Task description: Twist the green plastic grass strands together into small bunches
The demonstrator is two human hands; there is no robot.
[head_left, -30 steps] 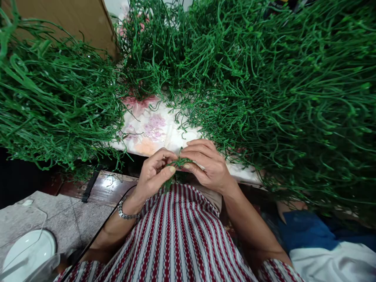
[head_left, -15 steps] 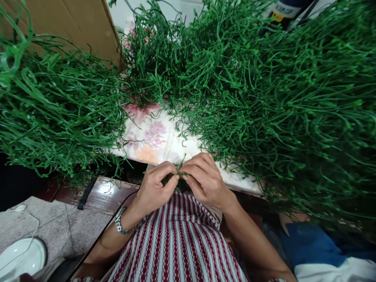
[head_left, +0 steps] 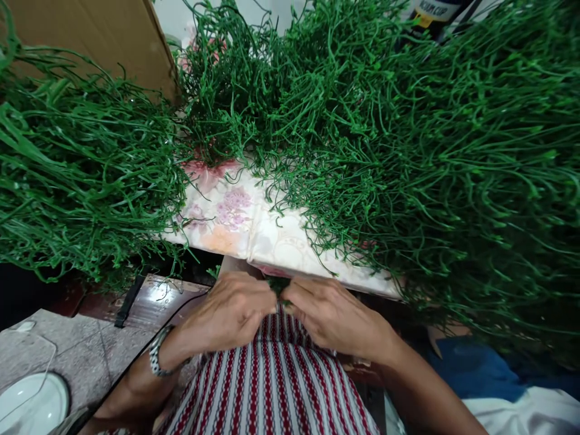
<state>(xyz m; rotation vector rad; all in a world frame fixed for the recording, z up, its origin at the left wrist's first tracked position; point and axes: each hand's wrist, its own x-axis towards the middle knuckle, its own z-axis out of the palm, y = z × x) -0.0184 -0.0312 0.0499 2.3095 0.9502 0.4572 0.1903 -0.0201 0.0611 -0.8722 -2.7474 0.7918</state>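
A: Where did we find the green stems (head_left: 277,284)?

B: We had them low between a left hand (head_left: 235,308) and a right hand (head_left: 328,311), just beside the edge of a flower-patterned table (head_left: 290,241). Both grips were closed, fingers curled and nearly meeting, apparently on the stems; the knuckles hid how much each one had.

A: What, in our judgement, made for good handling there?

B: We favoured a light fingertip pinch, hands close together and moving evenly, since stems so thin looked easy to bruise or lose. A slight turn of the knuckles would have given us a clearer view.

A: And around the grip?

B: We saw a green heap (head_left: 90,169) beyond it to the left and a larger heap (head_left: 453,151) beyond it to the right. Loose ends (head_left: 362,260) spilled toward the right hand and could have snagged. Farther beyond stood a cardboard panel (head_left: 99,36) and a dark container (head_left: 432,15); below the grip lay striped cloth (head_left: 276,374).
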